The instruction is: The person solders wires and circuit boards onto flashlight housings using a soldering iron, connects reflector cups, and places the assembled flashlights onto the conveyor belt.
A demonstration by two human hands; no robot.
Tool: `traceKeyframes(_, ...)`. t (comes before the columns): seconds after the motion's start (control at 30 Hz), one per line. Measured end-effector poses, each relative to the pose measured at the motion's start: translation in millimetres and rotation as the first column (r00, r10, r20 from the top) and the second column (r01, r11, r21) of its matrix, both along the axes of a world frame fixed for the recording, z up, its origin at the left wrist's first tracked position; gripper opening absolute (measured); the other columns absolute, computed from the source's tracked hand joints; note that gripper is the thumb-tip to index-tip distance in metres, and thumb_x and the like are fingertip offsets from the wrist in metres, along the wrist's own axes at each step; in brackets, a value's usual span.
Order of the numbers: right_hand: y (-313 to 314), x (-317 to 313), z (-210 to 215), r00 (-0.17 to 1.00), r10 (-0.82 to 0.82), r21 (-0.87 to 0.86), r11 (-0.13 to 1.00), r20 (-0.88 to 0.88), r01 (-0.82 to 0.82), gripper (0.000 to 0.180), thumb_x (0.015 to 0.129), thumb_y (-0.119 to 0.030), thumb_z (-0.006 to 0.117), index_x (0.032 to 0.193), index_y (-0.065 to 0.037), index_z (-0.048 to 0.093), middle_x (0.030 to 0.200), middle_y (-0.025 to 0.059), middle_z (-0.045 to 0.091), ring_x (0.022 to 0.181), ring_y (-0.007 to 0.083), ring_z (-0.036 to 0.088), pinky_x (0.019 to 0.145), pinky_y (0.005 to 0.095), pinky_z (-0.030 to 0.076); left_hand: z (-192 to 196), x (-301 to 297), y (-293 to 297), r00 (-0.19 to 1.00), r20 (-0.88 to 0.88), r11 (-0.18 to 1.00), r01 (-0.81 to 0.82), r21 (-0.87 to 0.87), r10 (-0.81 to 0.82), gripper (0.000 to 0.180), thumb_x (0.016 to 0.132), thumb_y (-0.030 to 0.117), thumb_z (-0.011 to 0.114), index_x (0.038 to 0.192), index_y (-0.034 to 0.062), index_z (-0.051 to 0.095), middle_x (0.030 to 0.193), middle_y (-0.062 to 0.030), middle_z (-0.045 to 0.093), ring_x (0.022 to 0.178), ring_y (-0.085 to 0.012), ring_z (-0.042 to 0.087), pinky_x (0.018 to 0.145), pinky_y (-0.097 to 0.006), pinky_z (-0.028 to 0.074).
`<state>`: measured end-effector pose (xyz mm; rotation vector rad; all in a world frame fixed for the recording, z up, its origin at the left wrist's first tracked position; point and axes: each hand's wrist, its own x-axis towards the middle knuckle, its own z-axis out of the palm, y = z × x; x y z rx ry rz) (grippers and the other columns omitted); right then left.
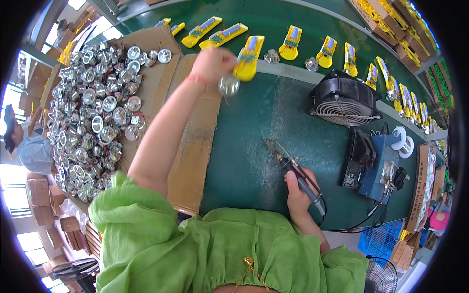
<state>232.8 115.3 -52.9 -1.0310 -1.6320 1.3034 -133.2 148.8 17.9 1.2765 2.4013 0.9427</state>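
My left hand [214,62] reaches far out over the green table and holds a yellow plastic shell [248,57] together with a shiny silver reflector cup [228,86] that hangs just below it. My right hand [296,191] rests near my body, shut around the dark handle of a soldering iron [293,168]. The iron's metal tip points up and left over the bare green mat [254,146].
A heap of silver reflector cups [93,117] lies on cardboard at the left. Yellow shells [291,44] line the conveyor behind. A black fan [344,100] and a blue soldering station [378,166] stand at the right. A person sits at the far left.
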Motion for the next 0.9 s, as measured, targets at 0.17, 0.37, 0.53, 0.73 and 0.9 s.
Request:
traceKeyframes(0.17, 0, 0, 4, 0.999, -0.008, -0.080, 0.997, -0.036, 0.005, 0.022, 0.079, -0.009, 0.075, 0.096, 0.002, 0.065, 0.076, 0.0048, 0.064, 0.065, 0.0097, 0.058, 0.060, 0.0233, 0.047, -12, -94, 64, 0.889, -0.446, 0.984, -0.156, -0.084, 0.103, 0.047, 0.071, 0.038, 0.075, 0.107, 0.0093, 0.068, 0.111, -0.0163, 0.067, 0.100, -0.0297, 0.064, 0.088, -0.038, 0.049)
traceKeyframes(0.37, 3, 4, 3, 0.999, 0.036, -0.035, 0.999, -0.016, -0.037, 0.022, 0.079, -0.007, 0.074, 0.096, 0.003, 0.065, 0.080, 0.0053, 0.066, 0.068, 0.0102, 0.060, 0.061, 0.0241, 0.048, -11, -85, 26, 0.934, -0.356, 0.941, -0.110, -0.320, -0.012, 0.048, 0.066, 0.042, 0.076, 0.103, 0.0124, 0.068, 0.107, -0.0135, 0.067, 0.099, -0.0273, 0.065, 0.086, -0.038, 0.051)
traceKeyframes(0.53, -1, 3, 5, 0.999, 0.018, -0.117, 0.993, -0.040, -0.023, 0.022, 0.082, -0.008, 0.071, 0.099, 0.003, 0.063, 0.080, 0.0070, 0.066, 0.068, 0.0125, 0.062, 0.063, 0.0255, 0.049, -20, 30, -65, 0.921, -0.379, 0.996, -0.076, 0.044, 0.087, 0.040, 0.064, 0.040, 0.078, 0.091, 0.0103, 0.070, 0.093, -0.0113, 0.065, 0.084, -0.0299, 0.065, 0.077, -0.041, 0.052)
traceKeyframes(0.73, -3, -3, 7, 0.997, 0.056, -0.048, 0.997, -0.051, -0.059, 0.021, 0.090, -0.011, 0.062, 0.105, 0.003, 0.060, 0.081, 0.0082, 0.063, 0.070, 0.0129, 0.059, 0.065, 0.0245, 0.049, -17, 133, -150, 0.975, -0.218, 0.992, 0.065, 0.110, -0.040, 0.056, 0.059, 0.043, 0.083, 0.094, 0.0096, 0.054, 0.085, -0.0093, 0.061, 0.082, -0.0287, 0.062, 0.074, -0.040, 0.046)
traceKeyframes(0.9, -3, -2, 4, 0.994, 0.069, 0.000, 0.998, -0.079, -0.070, 0.021, 0.090, -0.011, 0.063, 0.105, 0.004, 0.060, 0.081, 0.0082, 0.063, 0.069, 0.0127, 0.059, 0.063, 0.0237, 0.049, -2, 38, -206, 0.662, -0.665, 0.936, -0.290, 0.198, 0.346, 0.032, 0.067, 0.015, 0.071, 0.098, 0.0114, 0.063, 0.103, -0.0110, 0.059, 0.094, -0.0309, 0.057, 0.082, -0.043, 0.046)
